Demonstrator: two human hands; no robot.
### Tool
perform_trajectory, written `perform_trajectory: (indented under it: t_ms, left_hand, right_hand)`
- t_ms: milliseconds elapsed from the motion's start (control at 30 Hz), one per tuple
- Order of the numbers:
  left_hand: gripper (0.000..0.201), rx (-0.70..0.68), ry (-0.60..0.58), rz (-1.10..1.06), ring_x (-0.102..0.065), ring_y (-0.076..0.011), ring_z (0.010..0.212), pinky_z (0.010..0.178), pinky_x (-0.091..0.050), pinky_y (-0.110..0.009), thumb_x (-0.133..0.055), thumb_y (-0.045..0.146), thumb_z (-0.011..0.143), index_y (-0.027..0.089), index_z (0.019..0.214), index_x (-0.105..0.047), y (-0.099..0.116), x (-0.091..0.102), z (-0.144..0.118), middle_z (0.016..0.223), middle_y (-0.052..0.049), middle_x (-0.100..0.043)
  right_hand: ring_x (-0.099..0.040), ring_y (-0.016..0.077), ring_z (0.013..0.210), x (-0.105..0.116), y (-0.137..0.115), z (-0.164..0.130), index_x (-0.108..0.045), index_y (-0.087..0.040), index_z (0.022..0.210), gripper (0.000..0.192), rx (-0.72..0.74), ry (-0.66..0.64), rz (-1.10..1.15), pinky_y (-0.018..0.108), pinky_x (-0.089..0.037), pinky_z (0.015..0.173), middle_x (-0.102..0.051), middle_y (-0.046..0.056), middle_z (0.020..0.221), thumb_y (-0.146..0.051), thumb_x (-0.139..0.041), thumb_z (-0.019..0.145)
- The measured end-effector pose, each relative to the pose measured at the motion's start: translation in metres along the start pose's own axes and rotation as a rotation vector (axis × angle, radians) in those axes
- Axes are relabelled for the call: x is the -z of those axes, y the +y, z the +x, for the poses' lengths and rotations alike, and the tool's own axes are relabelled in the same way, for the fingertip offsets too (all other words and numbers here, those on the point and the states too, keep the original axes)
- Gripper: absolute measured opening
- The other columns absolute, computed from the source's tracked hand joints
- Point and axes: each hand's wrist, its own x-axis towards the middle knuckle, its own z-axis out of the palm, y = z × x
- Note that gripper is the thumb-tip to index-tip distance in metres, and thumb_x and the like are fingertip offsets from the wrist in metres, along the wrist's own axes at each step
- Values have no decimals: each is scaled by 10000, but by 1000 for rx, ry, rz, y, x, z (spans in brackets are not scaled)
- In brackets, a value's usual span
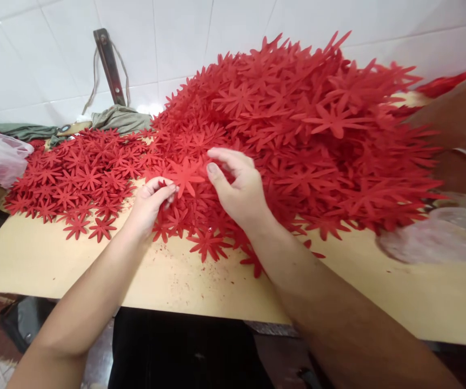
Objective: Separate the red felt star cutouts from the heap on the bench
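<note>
A big heap of red flower-shaped cutouts point(314, 129) covers the back of a tan wooden table point(200, 286). A flatter spread of the same red cutouts point(79, 173) lies to the left. My left hand point(150, 202) pinches the edge of one red flower cutout point(185, 177) at the front of the heap. My right hand point(239, 186) hovers just right of that cutout, thumb and fingers apart, with nothing held in it.
A white tiled wall point(184, 38) backs the table. A metal bracket with cord point(109, 67) and a green cloth point(119, 118) sit at the back left. A clear plastic bag point(1, 154) lies at the left edge. Another person's arm point(460, 119) and a plastic bag point(439, 237) are on the right.
</note>
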Motion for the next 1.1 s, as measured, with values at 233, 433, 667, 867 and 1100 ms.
perform_trajectory:
  t_ms: [233, 433, 667, 867, 1100]
  left_hand:
    - [209, -8, 13, 119, -361, -57, 473, 486, -288, -212, -678, 288, 661, 175, 576, -524, -1, -8, -5, 494, 50, -457]
    - [295, 10, 11, 175, -344, -52, 446, 464, -275, -214, -717, 351, 654, 176, 565, -495, -2, -9, -4, 473, 62, -442]
    - [322, -16, 4, 129, -427, -57, 507, 515, -350, -207, -776, 415, 579, 172, 676, -588, -1, -12, -5, 550, 56, -527]
    - [260, 19, 59, 58, -425, -51, 511, 512, -352, -199, -768, 325, 593, 170, 653, -569, -4, -12, -6, 571, 55, -533]
    - [167, 10, 190, -39, -336, -38, 449, 457, -248, -206, -687, 271, 701, 165, 664, -563, -5, 1, 1, 495, 73, -440]
  right_hand:
    - [-593, 140, 745, -4, -24, -5, -590, -187, 795, 483, -290, -345, 410, 281, -499, 685, -607, 22, 766, -594, -730, 576]
    - [-551, 109, 616, -5, -17, -4, -518, -184, 673, 397, -360, -338, 434, 276, -476, 628, -582, -20, 635, -456, -787, 565]
    - [-424, 74, 456, -8, -12, -6, -504, -185, 578, 393, -304, -235, 284, 241, -355, 469, -480, -40, 484, -522, -667, 697]
    - [-344, 67, 440, -11, -14, -14, -457, -190, 503, 512, -233, -236, 111, 253, -281, 441, -417, -43, 442, -641, -623, 680]
    - [-356, 96, 433, 0, 0, -5, -459, -224, 550, 508, -291, -20, 160, 273, -287, 421, -422, -33, 461, -698, -618, 643]
